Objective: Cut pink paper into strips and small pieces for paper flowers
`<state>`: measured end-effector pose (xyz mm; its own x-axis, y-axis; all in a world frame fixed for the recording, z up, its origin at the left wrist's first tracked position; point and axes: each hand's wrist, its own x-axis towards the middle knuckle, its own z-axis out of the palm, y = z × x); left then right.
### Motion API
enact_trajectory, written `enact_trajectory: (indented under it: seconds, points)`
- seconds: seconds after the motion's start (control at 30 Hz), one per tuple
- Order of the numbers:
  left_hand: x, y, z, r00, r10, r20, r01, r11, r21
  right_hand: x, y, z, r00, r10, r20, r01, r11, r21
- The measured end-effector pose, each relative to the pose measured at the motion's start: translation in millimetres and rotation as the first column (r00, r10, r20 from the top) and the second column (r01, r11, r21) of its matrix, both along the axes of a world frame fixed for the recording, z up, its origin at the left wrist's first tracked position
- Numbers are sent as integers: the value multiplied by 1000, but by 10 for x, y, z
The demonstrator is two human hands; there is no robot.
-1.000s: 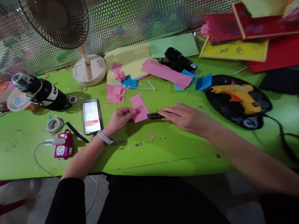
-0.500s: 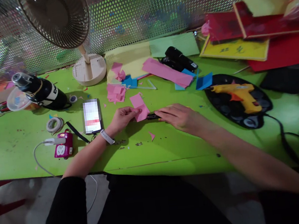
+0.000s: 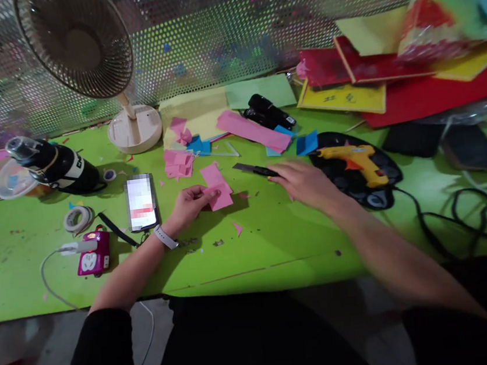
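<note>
Pinched between the thumb and fingers of my left hand (image 3: 191, 205) is a folded piece of pink paper (image 3: 220, 186), with one part standing up behind the other. My right hand (image 3: 298, 181) is closed around the handle of a utility knife (image 3: 251, 169); its blade points left, a little to the right of the pink paper and apart from it. Small pink squares (image 3: 178, 162) lie just behind my left hand. A long pink strip (image 3: 255, 131) rests farther back, near blue paper pieces (image 3: 307, 142).
A phone (image 3: 141, 202), a tape roll (image 3: 78, 219) and a purple socket block (image 3: 94, 252) sit left. Behind stand a black bottle (image 3: 66, 167) and a fan (image 3: 134, 127). A yellow glue gun (image 3: 359, 162) lies on a black tray to the right.
My right hand has lifted the knife away from the pink paper, to the right and back, so its blade now shows. The paper in my left hand has opened out somewhat. The view has shifted right.
</note>
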<state>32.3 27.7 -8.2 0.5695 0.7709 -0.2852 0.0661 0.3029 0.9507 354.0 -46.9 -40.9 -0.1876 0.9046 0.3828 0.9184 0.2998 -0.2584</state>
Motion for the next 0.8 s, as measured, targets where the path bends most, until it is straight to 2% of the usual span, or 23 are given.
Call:
enact_trajectory:
  seconds: [0.13,0.2,0.27,0.37,0.43,0.5,0.57,0.63,0.73,0.8]
  points:
    - [-1,7,-18,999,-20,26,20,1000,5,-17,-3,3,996,86,-9,-87,991,-104]
    - [3,-2,-11,999,-35,39,33,999,27,-98,-24,102,992,96,-77,-101,992,-73]
    - [10,-27,3,998,-50,24,49,997,66,-249,-47,240,971,95,-218,-111,992,-64]
    - [23,-79,34,995,-103,-14,104,987,126,-570,-44,403,869,42,-492,-182,954,-240]
    - [29,-105,54,991,-130,-19,131,979,159,-773,9,435,772,-22,-635,-258,902,-346]
    - [33,-112,65,991,-129,-23,131,976,176,-918,98,423,674,-78,-735,-314,870,-380]
    - [37,-100,58,994,-105,-19,106,979,175,-995,198,403,606,-114,-787,-347,853,-390]
    - [44,-79,36,997,-72,9,69,984,166,-1016,288,401,579,-134,-805,-363,841,-401]
    - [53,-50,-5,997,-30,73,20,989,144,-950,402,415,583,-146,-799,-374,825,-423]
    - [53,-38,-20,994,-7,110,-5,994,113,-826,494,400,601,-142,-786,-337,847,-411]
